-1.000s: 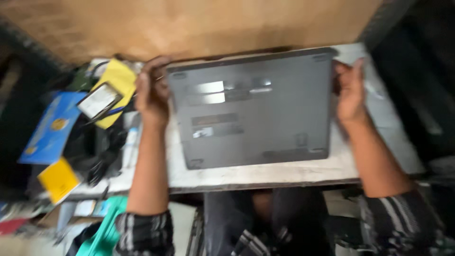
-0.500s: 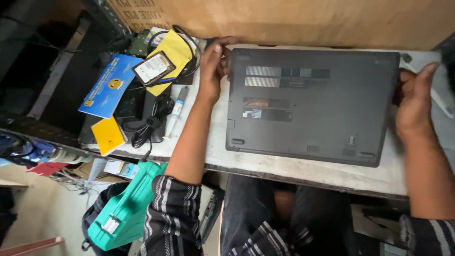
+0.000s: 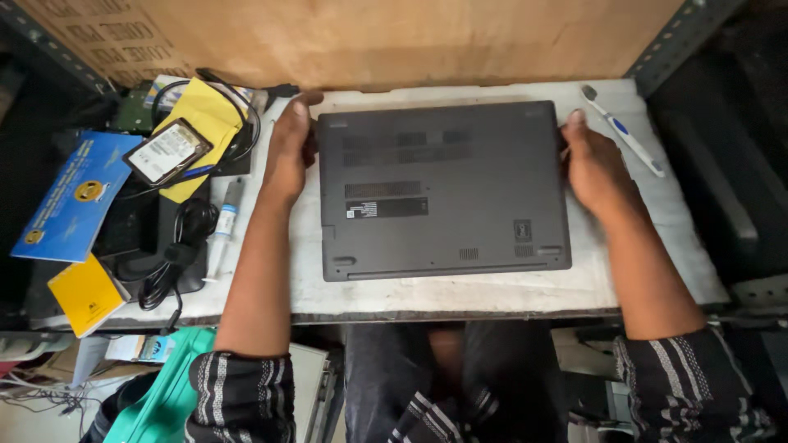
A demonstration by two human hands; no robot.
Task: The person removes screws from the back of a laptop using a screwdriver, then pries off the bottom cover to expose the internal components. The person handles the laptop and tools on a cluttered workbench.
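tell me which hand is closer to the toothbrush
Right. The right hand grips the laptop's right edge, just beside the toothbrush. The left hand is at the laptop's far left edge, the whole laptop between them.

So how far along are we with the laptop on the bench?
Done: the dark grey laptop lies closed and bottom-up on the white bench. In hand: the left hand and right hand grip its side edges. Left: the bottom cover looks still on; no tool is in either hand.
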